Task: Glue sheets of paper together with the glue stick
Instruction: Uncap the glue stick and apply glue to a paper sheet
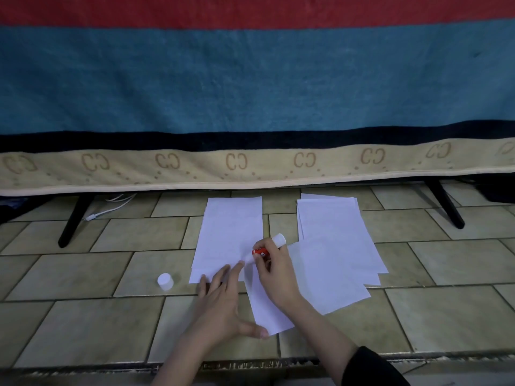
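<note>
My right hand (274, 277) grips a red and white glue stick (264, 251), tilted with its tip down on a white paper sheet (231, 229) lying on the tiled floor. My left hand (223, 302) lies flat with spread fingers, pressing the near edge of that sheet and a second sheet (320, 280) that lies askew under my right hand. The glue stick's white cap (165, 281) stands on the floor to the left of the sheets. A stack of white sheets (334, 227) lies to the right.
A striped red, blue and beige blanket (250, 93) hangs over a low frame with black legs (73, 218) just beyond the papers. A white cable (111, 207) lies under it at left. A rough step edge (250, 363) runs along the near side.
</note>
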